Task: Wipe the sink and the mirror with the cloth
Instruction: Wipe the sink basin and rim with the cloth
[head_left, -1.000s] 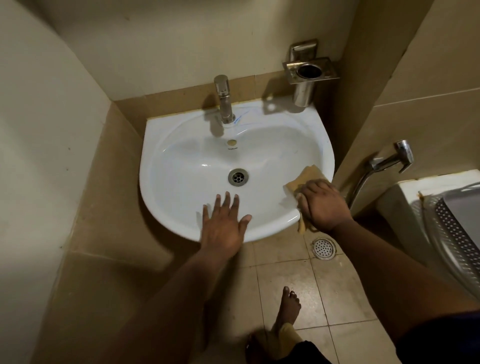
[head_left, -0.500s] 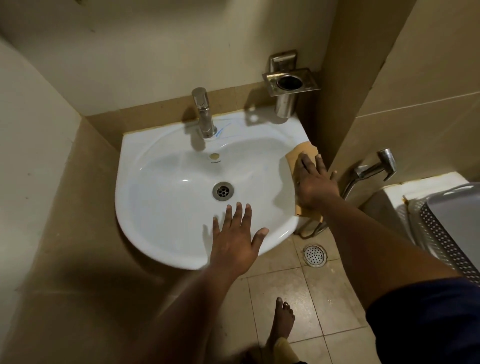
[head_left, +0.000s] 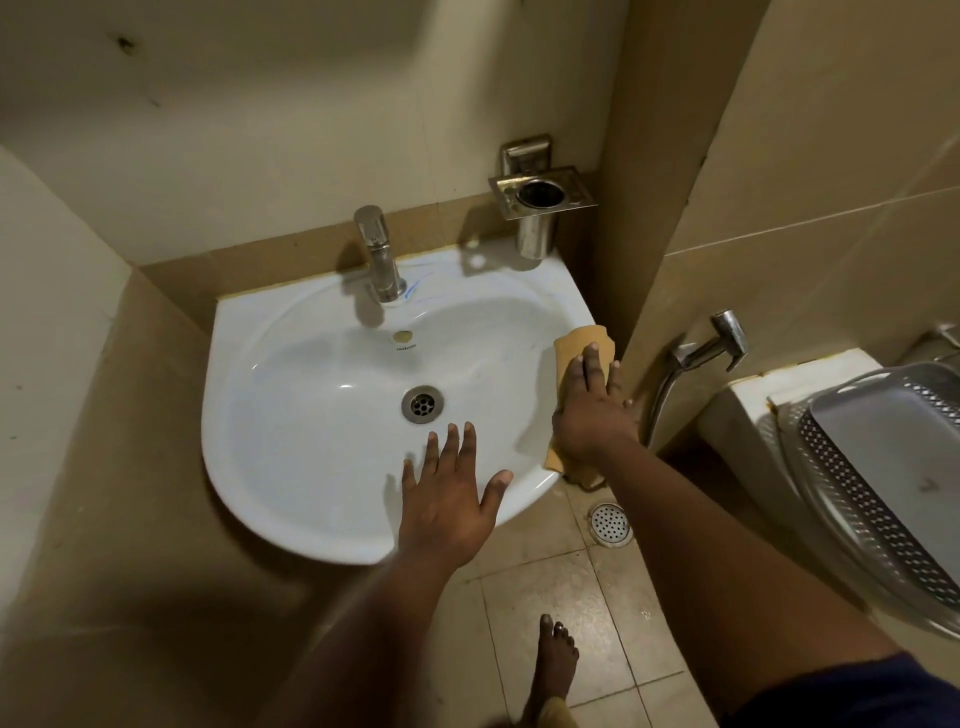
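A white wall-mounted sink (head_left: 291, 467) fills the middle of the head view, with a chrome tap (head_left: 379, 260) at its back and a metal drain (head_left: 422, 404) in the bowl. My right hand (head_left: 589, 410) presses an orange-tan cloth (head_left: 576, 343) flat on the sink's right rim, fingers straight and pointing away from me. The cloth's lower end hangs over the rim. My left hand (head_left: 449, 499) rests on the sink's front rim with fingers spread. No mirror is in view.
A steel cup holder (head_left: 540, 208) is fixed to the wall at the sink's back right. A hand sprayer (head_left: 711, 345) hangs on the right wall. A toilet tank with a metal basket (head_left: 883, 467) stands at the right. A floor drain (head_left: 610, 524) and my bare foot (head_left: 556, 660) lie below.
My right hand has slid the cloth along the sink's right rim, from the front toward the back. My left hand has stayed on the front rim. The camera has shifted.
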